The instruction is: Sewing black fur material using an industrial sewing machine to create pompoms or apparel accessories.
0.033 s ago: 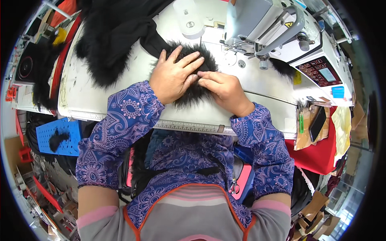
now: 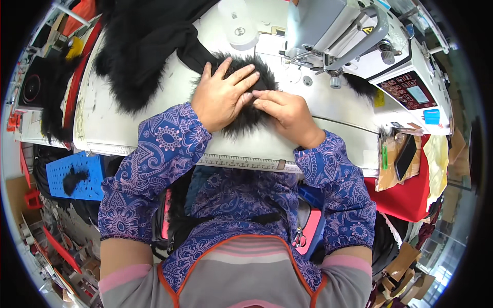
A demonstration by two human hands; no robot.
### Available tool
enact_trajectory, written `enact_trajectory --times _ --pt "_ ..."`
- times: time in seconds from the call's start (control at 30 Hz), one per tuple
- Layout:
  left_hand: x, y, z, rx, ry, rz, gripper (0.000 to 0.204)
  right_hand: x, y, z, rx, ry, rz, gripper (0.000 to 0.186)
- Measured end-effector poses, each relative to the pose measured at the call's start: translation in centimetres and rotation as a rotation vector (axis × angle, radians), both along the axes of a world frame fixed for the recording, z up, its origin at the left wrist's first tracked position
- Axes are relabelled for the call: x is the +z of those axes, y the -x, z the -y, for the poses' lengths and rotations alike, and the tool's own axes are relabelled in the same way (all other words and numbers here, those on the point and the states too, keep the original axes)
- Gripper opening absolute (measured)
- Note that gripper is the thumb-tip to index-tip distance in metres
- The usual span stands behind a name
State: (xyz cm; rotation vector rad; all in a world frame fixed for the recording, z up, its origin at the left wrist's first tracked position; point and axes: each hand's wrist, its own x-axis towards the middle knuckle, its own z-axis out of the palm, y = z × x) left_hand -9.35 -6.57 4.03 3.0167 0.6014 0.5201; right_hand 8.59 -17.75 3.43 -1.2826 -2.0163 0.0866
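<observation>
My left hand [image 2: 221, 95] lies with fingers spread over a piece of long black fur [image 2: 250, 117] on the white sewing table [image 2: 144, 123]. My right hand [image 2: 282, 113] pinches at the middle of that piece, its fingertips beside my left thumb. A strip of smooth black fabric [image 2: 192, 59] runs from the fur up to a larger heap of black fabric [image 2: 154, 20] with fur trim [image 2: 126, 90] at the upper left. The spot under my fingertips is partly hidden.
A sewing machine [image 2: 339, 36] with a control panel [image 2: 409, 90] stands at upper right. A clear plastic container [image 2: 237, 25] sits behind the fur. A ruler [image 2: 246, 160] runs along the front edge. A phone [image 2: 404, 158] lies at right, a blue perforated tray [image 2: 73, 167] at left.
</observation>
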Motion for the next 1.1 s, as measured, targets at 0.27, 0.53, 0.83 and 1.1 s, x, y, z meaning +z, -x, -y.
enact_trajectory --times 0.27,0.53,0.83,1.1 --pt "-1.5 -5.7 -2.9 -0.180 0.161 0.061 0.042 0.1 -4.6 0.9 -0.141 0.023 0.065 0.029" --pt "-1.0 -9.3 -7.8 -0.419 0.182 0.388 0.029 0.6 -5.7 1.2 -0.490 -0.107 0.686 0.029" --pt "-0.2 -5.3 -3.7 -0.601 0.069 0.287 0.037 0.6 -3.4 0.6 -0.319 -0.081 0.539 0.017" --pt "-0.4 -4.0 -2.5 -0.489 -0.109 0.261 0.025 1.0 -3.8 1.8 -0.207 0.072 0.285 0.040"
